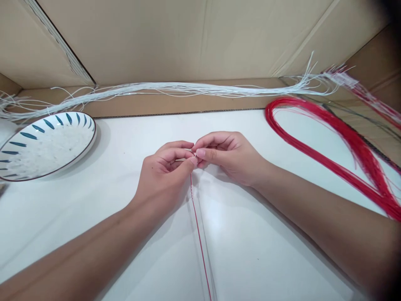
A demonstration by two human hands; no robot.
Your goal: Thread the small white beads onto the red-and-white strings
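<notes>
Both hands meet tip to tip above the middle of the white table. My left hand [171,165] is closed in a pinch on a thin red cord [199,232], which runs from under its thumb down past the bottom edge of the view. Just below the fingers, a short stretch of the cord looks wavy or twisted. My right hand [225,154] is also closed, thumb against forefinger, touching the left fingertips. A tiny pale, shiny piece [195,154] shows between the two thumbs; its kind is too small to make out, and the fingers partly cover it.
At left lies an oval white dish [89,144] with blue leaf marks, holding small whitish bits. A red cord bundle [293,142] loops at right. White strands [188,88] stretch along the back, before a cardboard wall [156,37]. More red-and-white strands [360,90] lie far right.
</notes>
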